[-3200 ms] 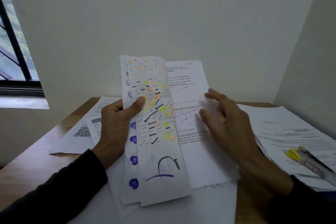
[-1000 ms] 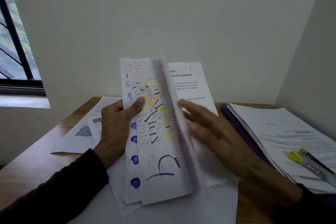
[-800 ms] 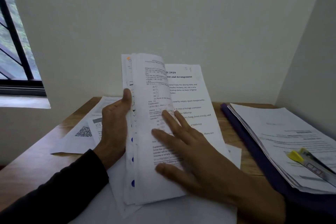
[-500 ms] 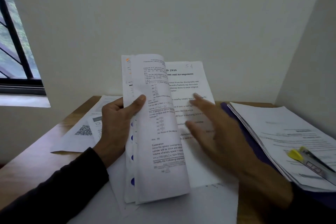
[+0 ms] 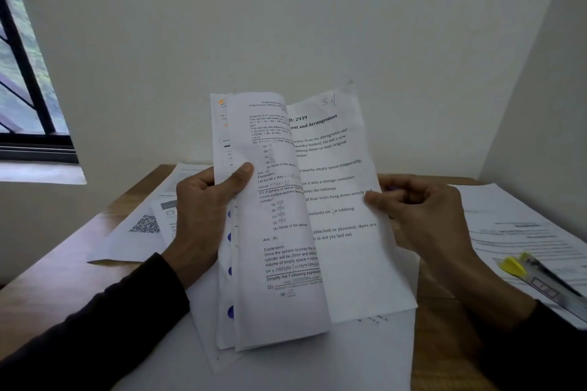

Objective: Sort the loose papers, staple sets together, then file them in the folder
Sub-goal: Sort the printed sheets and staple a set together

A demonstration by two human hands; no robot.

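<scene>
My left hand [image 5: 206,216] grips a stack of folded-back papers [image 5: 276,232] upright over the table, thumb across the front. The top folded sheet shows printed maths questions. Behind it stands a printed sheet marked "54" [image 5: 336,174]. My right hand [image 5: 419,216] pinches that sheet's right edge between thumb and fingers. More loose papers [image 5: 317,355] lie flat beneath the stack. A pile of printed papers [image 5: 521,225] lies at the right; the folder seen under it earlier is hidden by my right hand.
A yellow-tipped stapler [image 5: 546,279] rests on the right pile. Sheets with a QR code [image 5: 146,225] lie at the left of the wooden table [image 5: 47,289]. A wall stands close behind and to the right; a window [image 5: 22,89] is at the left.
A coloured-scribble sheet was flipped over to the left, and a maths sheet now faces me. My right hand has moved from flat on the pages to pinching the "54" sheet's right edge.
</scene>
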